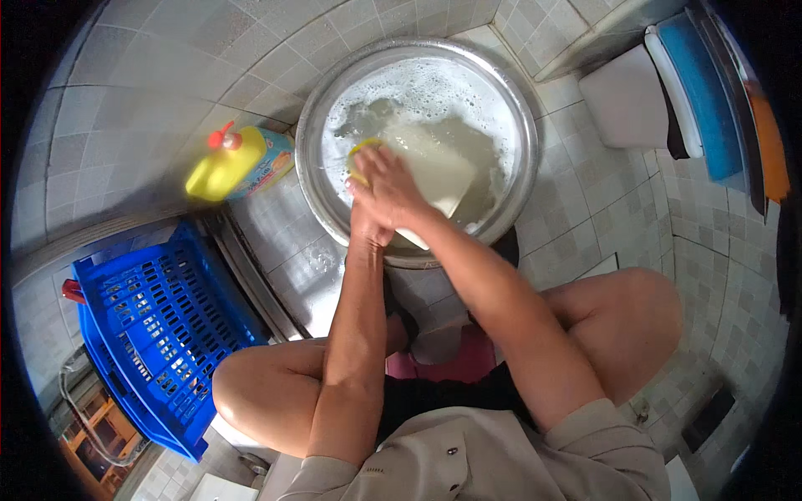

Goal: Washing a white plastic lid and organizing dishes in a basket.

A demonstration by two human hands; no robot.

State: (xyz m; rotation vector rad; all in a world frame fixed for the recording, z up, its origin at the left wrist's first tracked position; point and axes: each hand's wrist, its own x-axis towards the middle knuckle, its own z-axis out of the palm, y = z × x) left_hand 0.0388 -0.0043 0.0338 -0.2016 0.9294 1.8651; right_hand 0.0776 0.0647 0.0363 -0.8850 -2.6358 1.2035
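A large round metal basin (534,147) stands on the tiled floor, holding cloudy water with white suds. A flat cream-coloured board or panel (442,175) lies slanted in it, its lower end near the near rim. My right hand (391,188) presses a yellow-edged sponge or scrubber (365,145) over the left part of the panel; the fingers cover most of it. My left hand (369,219) is just below, beneath the right hand at the panel's left edge. Its fingers are largely hidden, so its hold cannot be made out.
A yellow detergent jug (241,164) with a red cap stands left of the basin. A blue plastic crate (163,338) is at the lower left. Several flat panels, one blue (698,94), lean at the upper right. Tiled walls (263,56) close in behind the basin.
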